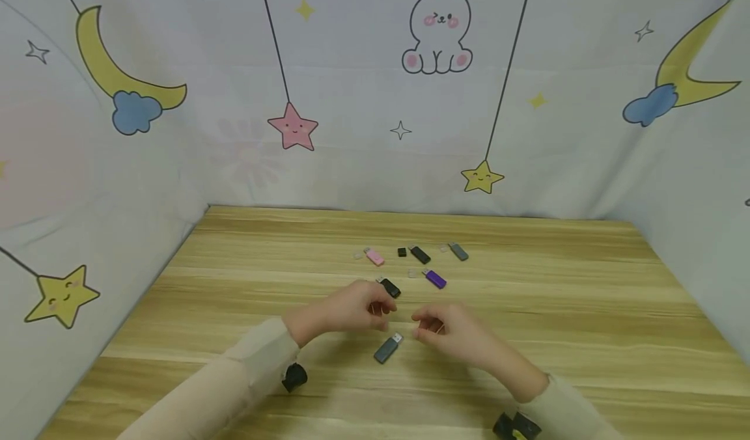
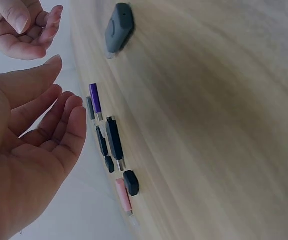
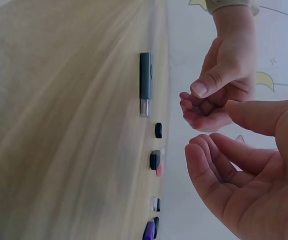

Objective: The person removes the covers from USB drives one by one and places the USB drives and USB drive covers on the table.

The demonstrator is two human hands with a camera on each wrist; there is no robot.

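A grey USB stick (image 1: 387,349) lies on the table just below the gap between my hands, its metal plug bare and pointing up and right. My left hand (image 1: 354,306) hovers above and left of it, fingers loosely curled with nothing between them. Facing it from the other side is my right hand (image 1: 451,329), also bare, its thumb and fingertips apart. Beyond the left hand lies a black USB stick (image 1: 390,288), partly covered by that hand. A black cap (image 2: 130,183) near that stick shows in the left wrist view; the left hand hides it in the head view.
Farther back on the wooden table (image 1: 556,310) lie a purple stick (image 1: 435,279), a pink stick (image 1: 374,256), another black stick (image 1: 420,254) and a second grey one (image 1: 459,251). Among them are a small black cap (image 1: 402,252) and clear caps (image 1: 412,273). A printed curtain (image 1: 375,173) surrounds the table.
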